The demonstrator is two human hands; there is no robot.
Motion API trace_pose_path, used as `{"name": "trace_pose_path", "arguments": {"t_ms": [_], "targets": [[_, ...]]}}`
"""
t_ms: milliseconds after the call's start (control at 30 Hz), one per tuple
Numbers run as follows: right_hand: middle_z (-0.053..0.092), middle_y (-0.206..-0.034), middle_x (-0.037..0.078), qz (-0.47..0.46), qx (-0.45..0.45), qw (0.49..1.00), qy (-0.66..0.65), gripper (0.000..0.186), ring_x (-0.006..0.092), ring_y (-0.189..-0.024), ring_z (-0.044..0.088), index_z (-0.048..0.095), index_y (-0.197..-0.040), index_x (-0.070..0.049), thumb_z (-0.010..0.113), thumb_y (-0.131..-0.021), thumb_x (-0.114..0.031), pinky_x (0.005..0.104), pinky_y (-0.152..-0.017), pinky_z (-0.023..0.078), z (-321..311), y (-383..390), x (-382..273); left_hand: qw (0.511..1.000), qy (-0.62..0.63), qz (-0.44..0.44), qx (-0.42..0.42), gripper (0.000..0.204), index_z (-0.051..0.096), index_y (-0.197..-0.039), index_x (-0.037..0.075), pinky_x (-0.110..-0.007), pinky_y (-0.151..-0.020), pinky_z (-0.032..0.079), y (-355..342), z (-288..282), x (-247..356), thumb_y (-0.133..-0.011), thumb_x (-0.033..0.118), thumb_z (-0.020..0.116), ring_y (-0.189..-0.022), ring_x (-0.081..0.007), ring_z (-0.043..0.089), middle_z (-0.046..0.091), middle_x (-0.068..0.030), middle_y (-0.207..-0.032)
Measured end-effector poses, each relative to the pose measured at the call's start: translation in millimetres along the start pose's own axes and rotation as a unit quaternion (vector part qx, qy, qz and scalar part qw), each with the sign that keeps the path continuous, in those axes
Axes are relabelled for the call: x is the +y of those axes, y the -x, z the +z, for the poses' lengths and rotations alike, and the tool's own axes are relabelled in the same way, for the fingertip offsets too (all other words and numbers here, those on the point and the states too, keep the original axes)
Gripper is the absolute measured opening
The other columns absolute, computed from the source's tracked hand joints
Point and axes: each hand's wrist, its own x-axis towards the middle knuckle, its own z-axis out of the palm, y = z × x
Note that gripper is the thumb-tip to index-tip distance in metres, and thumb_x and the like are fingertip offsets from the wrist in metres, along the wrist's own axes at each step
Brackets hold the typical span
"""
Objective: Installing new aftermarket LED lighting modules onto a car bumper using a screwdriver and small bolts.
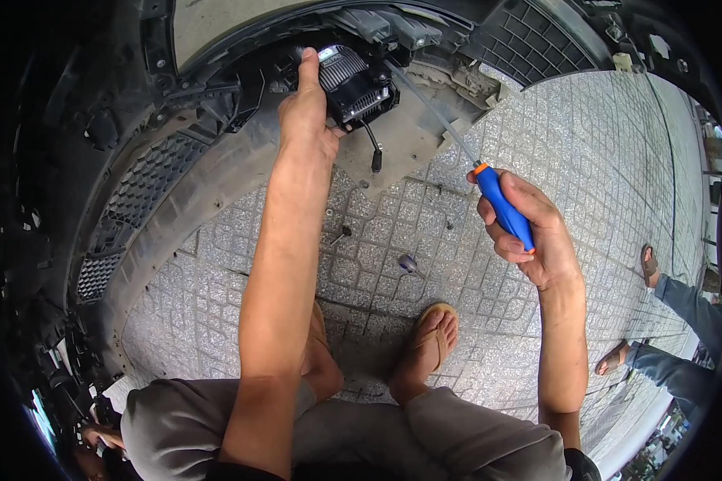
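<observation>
My left hand (305, 112) grips the left side of a black box-shaped electronic module with cooling fins (346, 80), thumb on top and the other fingers mostly hidden beneath. From the module's lower edge hangs a short black cable with a plug (376, 160). Closed around the blue handle of a long screwdriver (501, 204) with orange ends is my right hand (533, 220). The screwdriver's shaft slants up and left to the module's right side, where the tip is lost among dark parts. The module sits against the inside of a large dark car bumper (156, 212).
Grey patterned paving (473, 256) lies below. On it rest a small purple-handled tool (407, 263) and a little dark piece (342, 232), in front of my sandalled feet. Another person's legs (686, 321) reach in at the right. At the lower left shows another person's hand (104, 435).
</observation>
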Motion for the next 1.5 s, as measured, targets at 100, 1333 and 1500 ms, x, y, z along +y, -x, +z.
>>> {"name": "trace_pose_path", "arguments": {"t_ms": [100,1333,1500], "targets": [[0.063,-0.085,0.006,-0.248,0.178,0.798,0.519,0.038,0.0087,-0.052,0.052,0.058,-0.133,-0.001,0.065,-0.102,-0.021,0.0245,-0.050,0.047,23.0,3.6,14.1,1.000,-0.005,-0.004,-0.005,0.056,0.066,-0.112,0.010,-0.043,-0.059,0.061,-3.7,-5.7,-2.6,-0.094,0.063,0.067,-0.073,-0.0213,0.075,0.075,-0.0068,-0.092],[0.066,-0.081,0.009,-0.232,0.156,0.810,0.516,0.038,0.0122,-0.054,0.061,0.062,-0.133,-0.002,0.063,-0.104,-0.025,0.0247,-0.042,0.044,14.9,-1.6,20.0,0.995,0.018,-0.021,-0.098,0.050,0.064,-0.120,0.010,-0.054,-0.081,0.061,4.5,-18.2,3.7,-0.097,0.055,0.067,-0.096,-0.0239,0.074,0.072,-0.0086,-0.108],[0.064,-0.082,0.004,-0.078,0.075,0.971,0.215,0.042,0.0034,-0.048,0.046,0.059,-0.133,0.005,0.058,-0.106,-0.028,0.0189,-0.040,0.032,9.2,-4.8,4.7,0.995,0.049,-0.025,-0.080,0.050,0.062,-0.118,0.010,-0.053,-0.076,0.062,3.4,-18.1,6.8,-0.096,0.055,0.068,-0.092,-0.0234,0.074,0.071,-0.0066,-0.105]]}}
